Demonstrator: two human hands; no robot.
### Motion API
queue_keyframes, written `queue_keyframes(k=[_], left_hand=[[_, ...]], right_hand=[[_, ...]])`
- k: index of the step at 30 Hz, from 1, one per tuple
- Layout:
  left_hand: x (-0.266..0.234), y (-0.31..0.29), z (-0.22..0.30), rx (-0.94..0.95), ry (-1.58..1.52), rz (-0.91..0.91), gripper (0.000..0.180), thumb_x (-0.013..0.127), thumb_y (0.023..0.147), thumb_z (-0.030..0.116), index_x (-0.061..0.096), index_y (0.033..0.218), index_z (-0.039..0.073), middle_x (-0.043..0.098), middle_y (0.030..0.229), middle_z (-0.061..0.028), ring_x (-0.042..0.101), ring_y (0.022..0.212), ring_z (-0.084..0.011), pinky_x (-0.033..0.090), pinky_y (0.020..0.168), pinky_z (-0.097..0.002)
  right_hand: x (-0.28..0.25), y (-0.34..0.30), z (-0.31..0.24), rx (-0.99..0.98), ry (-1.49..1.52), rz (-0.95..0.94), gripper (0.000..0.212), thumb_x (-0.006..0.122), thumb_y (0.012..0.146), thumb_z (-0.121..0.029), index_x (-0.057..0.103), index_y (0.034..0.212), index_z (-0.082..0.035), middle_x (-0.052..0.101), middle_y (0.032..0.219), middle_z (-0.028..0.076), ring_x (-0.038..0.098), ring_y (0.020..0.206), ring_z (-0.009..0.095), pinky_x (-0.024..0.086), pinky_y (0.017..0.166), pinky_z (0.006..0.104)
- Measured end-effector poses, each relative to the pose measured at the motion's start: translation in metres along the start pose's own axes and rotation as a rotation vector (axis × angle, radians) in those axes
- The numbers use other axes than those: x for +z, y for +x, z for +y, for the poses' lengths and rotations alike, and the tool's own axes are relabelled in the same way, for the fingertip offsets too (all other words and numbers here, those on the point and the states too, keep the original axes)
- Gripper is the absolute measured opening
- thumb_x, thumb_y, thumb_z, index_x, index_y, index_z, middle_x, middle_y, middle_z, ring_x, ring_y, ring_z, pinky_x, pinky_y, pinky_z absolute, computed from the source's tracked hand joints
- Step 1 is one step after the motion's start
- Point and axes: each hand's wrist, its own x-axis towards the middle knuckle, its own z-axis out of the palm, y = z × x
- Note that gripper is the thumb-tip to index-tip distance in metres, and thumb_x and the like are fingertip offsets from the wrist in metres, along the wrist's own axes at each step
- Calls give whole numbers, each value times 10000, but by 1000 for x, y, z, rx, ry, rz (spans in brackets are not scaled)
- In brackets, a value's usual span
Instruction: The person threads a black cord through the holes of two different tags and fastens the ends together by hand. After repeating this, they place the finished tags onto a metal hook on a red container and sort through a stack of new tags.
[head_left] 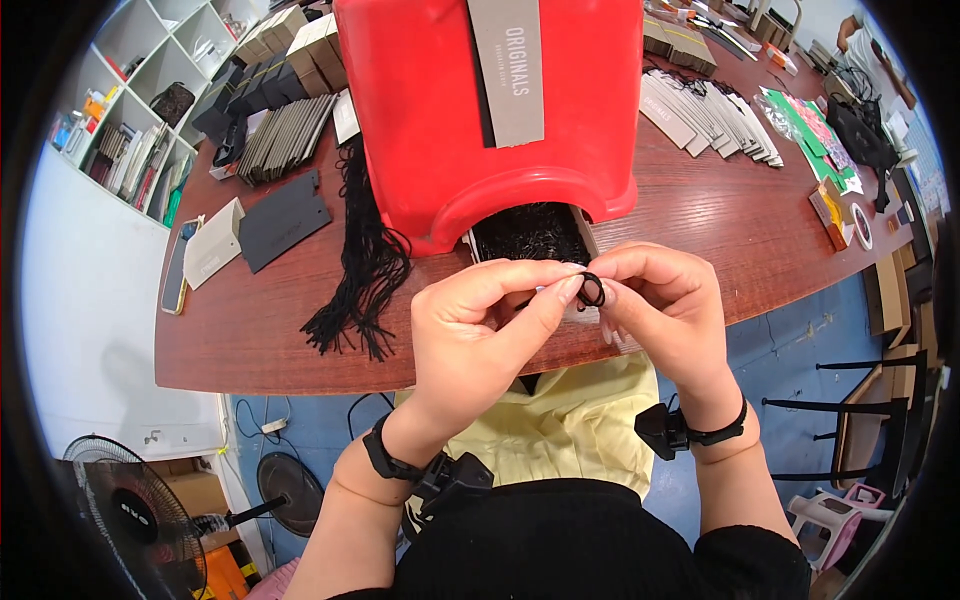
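Note:
My left hand (470,325) and my right hand (665,305) meet over the table's near edge. Between their fingertips is a small loop of black cord (592,292), pinched from both sides. Just beyond them stands a red plastic stool (490,190) with an arched cutout. Within that arch sits a shallow box (590,234) holding many small black pieces, too small to name. A grey printed tag (520,85) lies against the stool, over a darker strip. To the left, a bundle of long black cords (360,285) hangs down across the tabletop.
Dark and grey cards (287,220) lie left, beside a phone (180,268) and stacked tags (285,138). Corded tags (710,115) fan out right, near a small orange box (830,213) and a tape roll (861,226). A fan (135,515) stands lower left.

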Motion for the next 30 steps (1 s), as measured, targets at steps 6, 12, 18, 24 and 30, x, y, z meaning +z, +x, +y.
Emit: queue_keyframes(k=[6,12,18,24,30], left_hand=[[0,0,1,105,156,29,141,598,754,-28,631,891,-14,604,760,-26,506,612,-17,370,498,-144],[2,-1,9,-2,147,3,162,590,751,-44,617,909,-27,613,727,-39,545,653,-43,426,595,-161],[-14,-6,24,-113,447,-152,243,591,775,33,592,1014,-14,532,608,36,403,536,16,332,468,-149],[-10,-6,25,-307,106,-237,259,506,815,1,557,1068,-22,584,761,6,456,646,3,370,555,-142],[-9,-9,26,-315,26,-226,313,500,822,5,509,1135,-10,579,773,9,449,635,5,367,533,-161]], right_hand=[[4,1,0,-71,-114,23,87,572,769,-26,595,843,12,574,720,26,514,586,36,397,503,165],[3,1,0,-95,-157,44,24,562,759,-12,570,775,3,553,710,24,495,591,49,392,505,185],[-6,-2,-1,-216,-278,31,21,570,740,-3,559,758,2,540,686,34,489,561,69,388,493,198],[-3,2,3,-594,-698,127,118,595,658,58,547,752,5,527,663,64,505,506,129,407,444,227],[7,5,4,-757,-862,274,154,594,623,75,543,750,6,522,658,78,508,483,154,409,418,246]])
